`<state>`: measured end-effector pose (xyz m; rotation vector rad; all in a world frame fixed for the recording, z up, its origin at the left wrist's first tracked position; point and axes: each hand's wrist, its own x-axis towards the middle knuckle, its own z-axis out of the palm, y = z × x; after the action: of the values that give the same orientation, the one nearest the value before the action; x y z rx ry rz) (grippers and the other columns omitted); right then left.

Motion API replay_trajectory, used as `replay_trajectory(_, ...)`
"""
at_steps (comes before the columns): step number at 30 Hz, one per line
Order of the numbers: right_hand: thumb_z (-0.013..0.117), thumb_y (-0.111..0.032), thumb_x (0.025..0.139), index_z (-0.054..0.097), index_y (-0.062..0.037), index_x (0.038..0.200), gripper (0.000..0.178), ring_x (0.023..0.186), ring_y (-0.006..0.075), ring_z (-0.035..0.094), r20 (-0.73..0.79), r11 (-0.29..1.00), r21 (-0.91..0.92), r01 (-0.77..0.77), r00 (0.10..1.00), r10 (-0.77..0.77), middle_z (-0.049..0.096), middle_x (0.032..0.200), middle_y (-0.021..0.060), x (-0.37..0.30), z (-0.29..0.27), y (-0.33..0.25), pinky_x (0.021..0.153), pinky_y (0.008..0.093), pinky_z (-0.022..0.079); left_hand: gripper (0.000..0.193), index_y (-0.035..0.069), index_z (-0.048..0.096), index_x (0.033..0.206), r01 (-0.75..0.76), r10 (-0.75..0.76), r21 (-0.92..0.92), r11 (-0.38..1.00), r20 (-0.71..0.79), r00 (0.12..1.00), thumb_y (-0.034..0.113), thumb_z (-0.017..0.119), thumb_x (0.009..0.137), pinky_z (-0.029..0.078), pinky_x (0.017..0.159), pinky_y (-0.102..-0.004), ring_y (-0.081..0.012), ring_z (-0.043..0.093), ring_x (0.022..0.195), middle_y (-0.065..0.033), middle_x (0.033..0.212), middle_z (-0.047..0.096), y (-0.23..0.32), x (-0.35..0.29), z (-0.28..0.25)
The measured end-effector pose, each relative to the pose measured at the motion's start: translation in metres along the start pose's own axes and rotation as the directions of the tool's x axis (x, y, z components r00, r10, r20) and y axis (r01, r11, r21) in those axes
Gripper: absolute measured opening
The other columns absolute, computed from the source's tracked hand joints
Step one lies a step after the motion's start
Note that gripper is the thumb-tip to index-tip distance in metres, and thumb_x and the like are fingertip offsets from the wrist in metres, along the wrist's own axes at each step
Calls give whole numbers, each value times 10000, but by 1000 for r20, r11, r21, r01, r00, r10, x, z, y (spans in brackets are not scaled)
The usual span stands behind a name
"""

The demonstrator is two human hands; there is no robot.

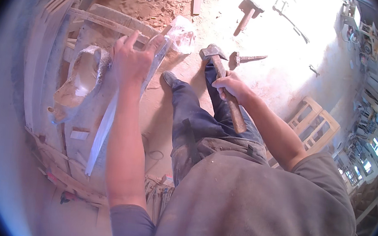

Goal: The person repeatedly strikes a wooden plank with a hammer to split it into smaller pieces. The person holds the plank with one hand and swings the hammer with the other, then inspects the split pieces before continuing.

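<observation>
My right hand [233,86] is wrapped round the handle of a hammer [238,115], whose grey metal head points away from me above my leg. At the far end of the bench, my left hand [133,60] lies with fingers and thumb spread on a wooden frame [100,20]. Whether it grips the frame cannot be told. Below that hand, a long pale wooden strip [101,137] runs along the bench's right side. To its left sits a dusty, cut-open plastic container [83,78] with pale material inside.
A mallet [249,14] and a pointed tool [247,59] lie on the floor ahead. Wood shavings [151,9] and a clear plastic bag [182,34] lie beyond the bench. Stacked boards [44,58] stand at left. A slatted wooden frame [314,124] is at right.
</observation>
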<state>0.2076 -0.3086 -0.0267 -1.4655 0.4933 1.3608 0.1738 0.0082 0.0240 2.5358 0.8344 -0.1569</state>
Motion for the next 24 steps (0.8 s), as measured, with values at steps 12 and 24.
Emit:
replay_trajectory(12, 714, -24, 835, 552, -32, 885, 170, 490, 161, 613, 11, 996, -89, -26, 1000, 27, 616, 651, 65, -9, 24, 23, 476, 324, 530, 685, 57, 661, 1441, -52, 47, -159, 986, -39, 998, 458, 802, 904, 305, 1232, -460, -385, 431, 1426, -217, 1472, 574, -33, -11, 1)
replay_trajectory(24, 735, -84, 848, 573, -47, 830, 167, 458, 171, 592, -113, 993, -113, -46, 993, 33, 595, 606, 65, -6, -5, 17, 452, 341, 456, 643, 37, 635, 1413, -233, 263, 152, 961, -220, 939, 317, 849, 876, 541, 946, -481, -415, 654, 1057, -190, 1141, 708, -119, -107, -3)
